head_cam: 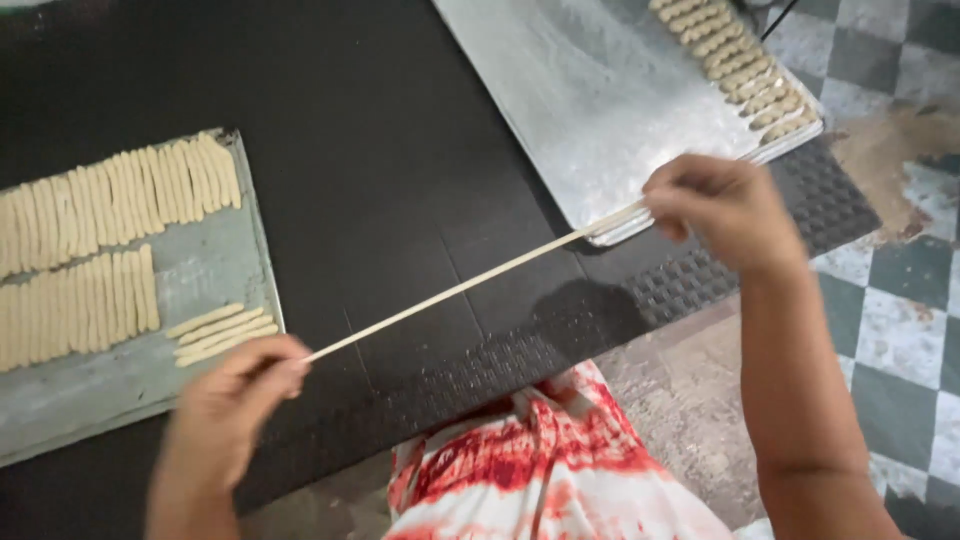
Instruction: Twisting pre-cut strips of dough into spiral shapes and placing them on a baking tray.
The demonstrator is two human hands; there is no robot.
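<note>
Thin dough strand (460, 287) stretched taut between left hand (235, 395) and right hand (720, 205), fingers of both pinching its ends. Black surface (380, 170) beneath; checkered tile floor (890, 300); two metal trays (190, 270) (600, 110) bearing dough sticks (110, 200).

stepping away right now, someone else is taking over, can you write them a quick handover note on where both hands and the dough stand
Left hand: pinches the near end of a long thin dough strand.
Right hand: pinches the far end; the strand is stretched taut above the black table.
Left tray: two rows of short dough sticks plus a few loose ones near its right edge, front part bare.
Right tray: one row of sticks along its far edge, the rest bare.
Done: sticks laid on both trays.
Left: the held strand is uncut, and both trays have bare space.
</note>
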